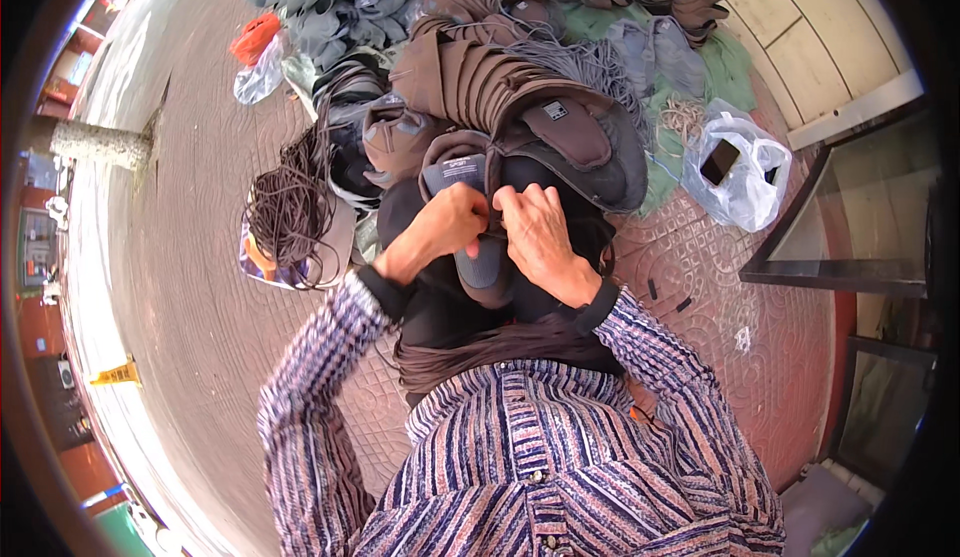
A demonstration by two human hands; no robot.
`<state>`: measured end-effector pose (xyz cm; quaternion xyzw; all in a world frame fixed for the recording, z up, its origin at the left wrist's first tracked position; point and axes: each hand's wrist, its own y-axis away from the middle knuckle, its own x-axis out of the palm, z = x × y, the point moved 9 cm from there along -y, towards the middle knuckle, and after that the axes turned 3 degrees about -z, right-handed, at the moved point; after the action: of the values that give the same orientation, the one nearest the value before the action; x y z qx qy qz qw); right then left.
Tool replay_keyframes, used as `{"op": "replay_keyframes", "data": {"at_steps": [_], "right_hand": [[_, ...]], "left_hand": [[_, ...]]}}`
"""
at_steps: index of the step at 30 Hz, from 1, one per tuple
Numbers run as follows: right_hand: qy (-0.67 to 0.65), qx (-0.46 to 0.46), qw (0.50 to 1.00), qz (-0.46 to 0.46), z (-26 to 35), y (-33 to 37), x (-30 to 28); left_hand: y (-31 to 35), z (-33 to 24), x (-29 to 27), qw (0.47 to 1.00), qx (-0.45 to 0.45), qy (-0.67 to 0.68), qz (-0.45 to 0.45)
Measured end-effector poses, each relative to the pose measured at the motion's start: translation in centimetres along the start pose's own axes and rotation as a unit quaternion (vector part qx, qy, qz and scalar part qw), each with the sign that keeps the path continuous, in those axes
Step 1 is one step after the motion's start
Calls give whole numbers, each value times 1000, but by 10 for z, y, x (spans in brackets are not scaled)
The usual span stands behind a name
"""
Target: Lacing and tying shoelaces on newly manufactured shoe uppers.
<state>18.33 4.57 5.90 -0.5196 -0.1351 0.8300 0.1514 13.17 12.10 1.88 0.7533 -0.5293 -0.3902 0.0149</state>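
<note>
A brown and dark grey shoe upper (438, 179) lies across my lap, its label turned up and its rounded grey tongue (485, 275) toward me. Both hands meet over its middle. My left hand (450, 227) is closed in a pinch at the upper, thumb pointing down. My right hand (542, 235) is closed too, its fingertips gripping the upper's edge beside the left fingers. Whether a thin lace runs between the fingers cannot be made out. Just beyond, a row of nested brown shoe uppers (470, 75) leans away from my knees. Dark brown laces (500, 349) lie across my waist.
A bundle of brown laces (290, 202) rests at the left. Grey shoe uppers (335, 2) are heaped at the far left. Grey cords (585, 62) lie beyond the uppers. At the right are a clear plastic bag (755, 192) with a phone (719, 162) and a dark-framed glass panel (840, 222).
</note>
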Motion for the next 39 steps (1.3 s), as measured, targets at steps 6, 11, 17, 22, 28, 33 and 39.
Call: {"op": "replay_keyframes", "data": {"at_steps": [6,11,17,22,28,33,39], "right_hand": [[-81,-1,997,-4,-4,2,3],[-13,-58,998,8,10,3,-9],[35,-46,991,121,-11,-3,-14],[-162,-82,918,352,6,-2,-33],[-271,136,935,182,-33,-34,12],[-321,41,902,285,52,-37,66],[-159,-129,973,108,104,-8,83]], "left_hand": [[-1,-23,-5,958,147,-246,-32],[38,-50,-57,883,189,-414,-115],[60,41,-24,768,-36,637,60],[173,145,-168,490,267,814,-163],[335,194,-281,417,274,656,-566],[320,186,-275,466,387,752,-261],[180,153,-161,741,9,488,-461]]}}
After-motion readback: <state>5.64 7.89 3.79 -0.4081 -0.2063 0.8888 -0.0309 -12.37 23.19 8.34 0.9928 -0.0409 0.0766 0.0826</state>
